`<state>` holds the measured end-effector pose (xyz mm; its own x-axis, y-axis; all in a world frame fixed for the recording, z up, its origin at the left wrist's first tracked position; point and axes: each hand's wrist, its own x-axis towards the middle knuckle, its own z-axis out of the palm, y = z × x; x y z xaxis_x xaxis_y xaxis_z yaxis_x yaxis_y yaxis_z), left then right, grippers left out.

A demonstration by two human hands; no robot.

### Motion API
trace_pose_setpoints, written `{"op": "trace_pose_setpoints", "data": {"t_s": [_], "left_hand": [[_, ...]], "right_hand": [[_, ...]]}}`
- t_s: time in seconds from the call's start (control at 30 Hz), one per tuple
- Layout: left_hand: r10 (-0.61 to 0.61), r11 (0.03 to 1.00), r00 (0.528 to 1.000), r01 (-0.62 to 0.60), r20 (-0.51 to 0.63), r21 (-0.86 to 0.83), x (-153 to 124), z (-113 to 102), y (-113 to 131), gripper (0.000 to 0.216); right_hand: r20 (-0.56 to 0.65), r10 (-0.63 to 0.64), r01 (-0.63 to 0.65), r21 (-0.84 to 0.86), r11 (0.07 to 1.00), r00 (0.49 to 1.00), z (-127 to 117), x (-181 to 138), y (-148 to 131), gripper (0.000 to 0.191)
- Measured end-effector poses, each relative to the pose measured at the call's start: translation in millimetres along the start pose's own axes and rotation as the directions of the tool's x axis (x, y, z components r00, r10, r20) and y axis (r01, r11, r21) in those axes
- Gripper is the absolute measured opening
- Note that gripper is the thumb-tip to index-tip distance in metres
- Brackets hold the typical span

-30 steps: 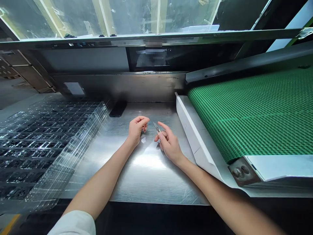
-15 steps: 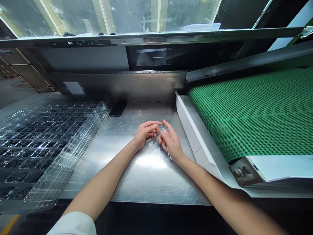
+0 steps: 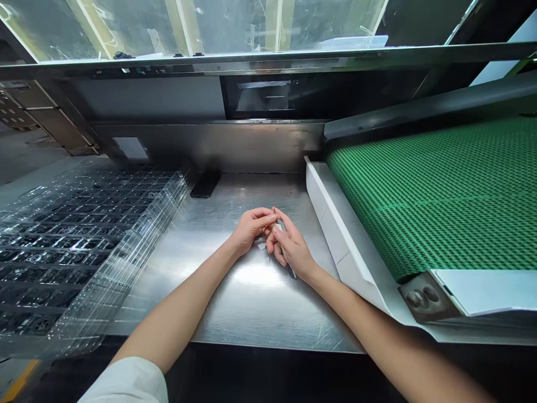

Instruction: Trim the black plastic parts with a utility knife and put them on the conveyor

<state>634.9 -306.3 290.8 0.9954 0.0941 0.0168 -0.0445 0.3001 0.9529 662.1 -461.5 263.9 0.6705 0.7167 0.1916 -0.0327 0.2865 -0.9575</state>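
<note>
Both hands rest together over the middle of a steel worktop [image 3: 235, 302]. My right hand [image 3: 293, 246] is closed around thin metal tweezers [image 3: 290, 270], whose back end sticks out below the palm. My left hand [image 3: 250, 226] is curled, its fingertips touching the tweezers' tip by my right forefinger. Whether anything sits between the left fingertips is too small to tell.
A stack of clear plastic trays [image 3: 79, 240] holding several small dark parts lies at the left. A green mesh conveyor belt [image 3: 436, 190] with a white side guard [image 3: 335, 224] runs along the right. A dark phone-like slab [image 3: 205, 184] lies at the back.
My hands have come together: the left moved right to meet the right. The tweezers have turned in my right hand, so the back end now points toward me.
</note>
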Motion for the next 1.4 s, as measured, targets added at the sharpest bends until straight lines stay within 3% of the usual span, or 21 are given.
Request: {"op": "trace_pose_setpoints", "data": {"t_s": [0.7,0.8,1.03,1.4], "left_hand": [[0.067,0.997,0.993,-0.07,-0.101,-0.024,0,1,5,0.035],[0.091,0.993,0.984,-0.1,-0.155,-0.055,3,-4,7,0.035],[0.172,0.977,0.931,-0.203,-0.321,-0.063,9,-16,13,0.036],[0.146,0.988,0.947,-0.156,-0.286,-0.012,10,-13,4,0.039]], "right_hand": [[0.035,0.04,-0.04,-0.014,0.999,0.999,2,0,-2,0.082],[0.038,0.053,-0.051,-0.042,0.998,0.998,2,0,-1,0.081],[0.023,0.076,-0.073,-0.087,0.993,0.997,3,0,-2,0.054],[-0.017,0.066,-0.067,-0.065,0.996,0.998,2,1,-1,0.05]]}}
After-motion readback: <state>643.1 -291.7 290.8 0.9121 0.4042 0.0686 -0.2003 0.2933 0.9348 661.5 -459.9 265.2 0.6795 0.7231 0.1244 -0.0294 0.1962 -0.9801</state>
